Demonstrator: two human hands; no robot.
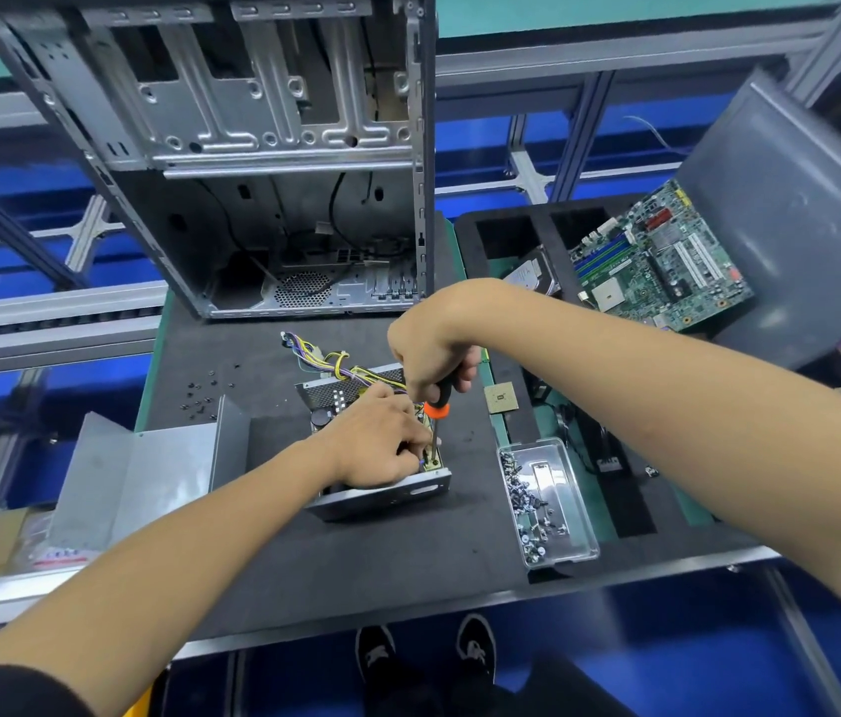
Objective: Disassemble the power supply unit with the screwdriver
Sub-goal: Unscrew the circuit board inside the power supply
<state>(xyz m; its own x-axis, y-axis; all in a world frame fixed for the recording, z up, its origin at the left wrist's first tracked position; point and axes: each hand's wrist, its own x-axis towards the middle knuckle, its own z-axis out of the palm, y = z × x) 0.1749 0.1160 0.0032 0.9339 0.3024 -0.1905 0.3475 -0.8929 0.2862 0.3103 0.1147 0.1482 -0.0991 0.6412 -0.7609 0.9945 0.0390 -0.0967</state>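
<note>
while my left hand (382, 442) steadies the power supply unit (377, 447), fingers curled inside it, my right hand (431, 354) grips the screwdriver (436, 411) upright over its near-right corner.

Bare matt sheet-metal power supply unit (382, 496), glossy clear plastic tray (558, 509), matt dark foam mat (356, 561).

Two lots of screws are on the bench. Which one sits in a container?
The silvery screws right of the power supply lie in a clear plastic tray. The small black screws to its left lie loose on the mat.

Screw tray (576, 514) right of power supply unit (382, 496)
</note>
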